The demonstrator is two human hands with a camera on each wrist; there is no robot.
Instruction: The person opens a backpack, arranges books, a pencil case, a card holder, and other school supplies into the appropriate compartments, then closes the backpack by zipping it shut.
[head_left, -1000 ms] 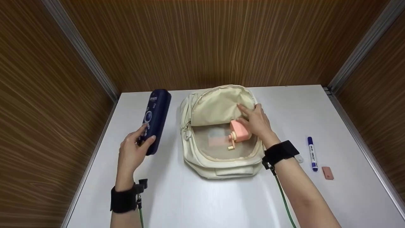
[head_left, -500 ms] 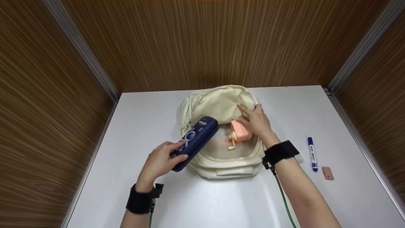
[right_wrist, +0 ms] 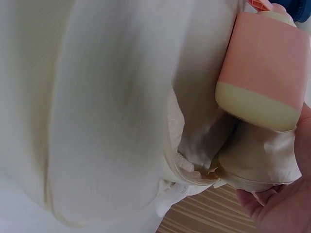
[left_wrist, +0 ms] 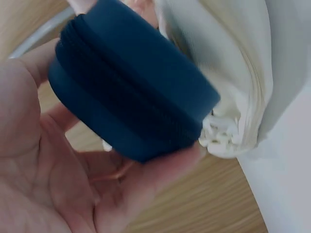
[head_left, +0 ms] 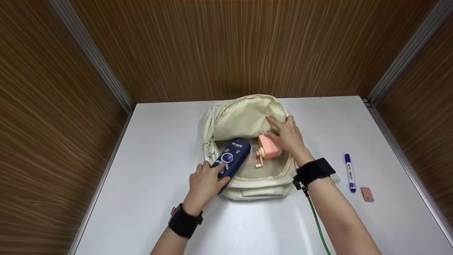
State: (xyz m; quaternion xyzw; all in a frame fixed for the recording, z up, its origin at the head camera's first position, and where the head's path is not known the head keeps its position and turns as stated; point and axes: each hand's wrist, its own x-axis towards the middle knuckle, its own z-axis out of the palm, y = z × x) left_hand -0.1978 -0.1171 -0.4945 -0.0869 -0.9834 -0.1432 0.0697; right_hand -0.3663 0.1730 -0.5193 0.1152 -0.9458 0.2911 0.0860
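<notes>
My left hand grips the lower end of a navy hard pencil case printed "SPACE", thumb on one side and fingers on the other. The case slants over the left part of the opening of a cream backpack lying on the table. Its zipped end fills much of the left wrist view. At the right side of the opening, my right hand holds the edge of the backpack's fabric, seen bunched in the right wrist view. Close beside that hand, a pink crank pencil sharpener sits in the opening.
Right of the backpack lie a blue-capped marker and a pinkish eraser. A small white item shows partly behind the right wristband. Wood-grain panels enclose the white table at the back and sides.
My left hand has carried the pencil case rightward, from beside the backpack to over its opening, tilting it on the way. The right hand and the sharpener have stayed in place.
</notes>
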